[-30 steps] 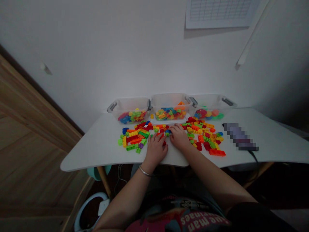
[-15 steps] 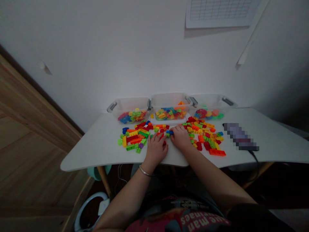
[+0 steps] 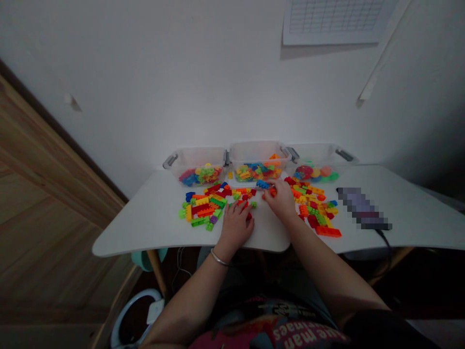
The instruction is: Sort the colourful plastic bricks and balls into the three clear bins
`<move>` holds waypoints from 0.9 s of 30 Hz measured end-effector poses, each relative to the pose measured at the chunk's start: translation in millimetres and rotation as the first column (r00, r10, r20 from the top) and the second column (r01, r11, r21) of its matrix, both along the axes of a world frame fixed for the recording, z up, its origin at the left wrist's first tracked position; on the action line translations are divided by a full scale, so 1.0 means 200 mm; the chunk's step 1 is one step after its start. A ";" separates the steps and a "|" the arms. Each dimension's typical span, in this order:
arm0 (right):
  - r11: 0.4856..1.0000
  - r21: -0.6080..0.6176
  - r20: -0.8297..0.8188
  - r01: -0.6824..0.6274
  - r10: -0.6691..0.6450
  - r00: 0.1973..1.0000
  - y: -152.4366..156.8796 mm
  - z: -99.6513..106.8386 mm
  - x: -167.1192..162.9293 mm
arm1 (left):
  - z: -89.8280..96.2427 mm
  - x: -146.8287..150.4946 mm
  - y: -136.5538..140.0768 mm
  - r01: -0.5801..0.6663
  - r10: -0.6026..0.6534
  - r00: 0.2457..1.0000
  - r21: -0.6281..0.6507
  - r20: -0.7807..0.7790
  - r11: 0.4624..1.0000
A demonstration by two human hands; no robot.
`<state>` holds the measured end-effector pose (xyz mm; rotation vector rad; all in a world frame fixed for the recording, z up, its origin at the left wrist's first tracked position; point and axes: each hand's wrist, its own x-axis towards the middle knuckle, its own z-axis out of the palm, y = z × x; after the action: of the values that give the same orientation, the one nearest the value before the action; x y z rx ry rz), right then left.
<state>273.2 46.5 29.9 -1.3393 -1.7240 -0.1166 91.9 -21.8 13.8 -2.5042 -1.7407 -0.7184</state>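
In the head view my right hand [image 3: 281, 199] is raised a little over the middle of the table, its fingers closed on a blue toy brick [image 3: 262, 184] with studs along it. Orange bricks show just under those fingers. My left hand [image 3: 237, 224] lies with fingers spread over red bricks [image 3: 242, 203], which it partly covers. Beside its fingertips is a small green brick [image 3: 254, 205]. Left of that hand spreads a pile of mixed bricks [image 3: 205, 212]; another pile [image 3: 314, 208] lies to the right of my right hand.
Three clear bins stand along the wall: the left bin [image 3: 198, 154], middle bin [image 3: 254, 150] and right bin [image 3: 316, 150], each with colourful pieces inside. A pixelated phone-like device [image 3: 364, 207] with a black cable lies at the right of the white table [image 3: 134, 228].
My right hand has lifted the blue brick and moved it slightly forward and right, toward the middle bin. The green brick stays behind on the table. My left hand keeps its place.
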 end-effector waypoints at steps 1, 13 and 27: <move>0.999 0.025 -0.053 0.024 -0.023 0.998 0.02 0.03 0.02 | 0.00 0.00 0.00 0.001 -0.001 1.000 -0.001 0.000 1.000; 0.978 0.145 -0.286 0.147 -0.101 0.953 0.26 0.38 0.11 | 0.00 0.00 0.00 -0.007 0.007 1.000 -0.006 0.012 1.000; 0.942 -0.163 -0.063 0.294 -0.307 0.950 0.46 0.37 0.03 | 0.00 0.00 0.00 -0.004 0.004 1.000 -0.024 0.007 1.000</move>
<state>279.9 138.5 103.3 -1.6918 -1.4681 -0.0984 91.4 -22.7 14.6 -2.5158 -1.7673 -0.7117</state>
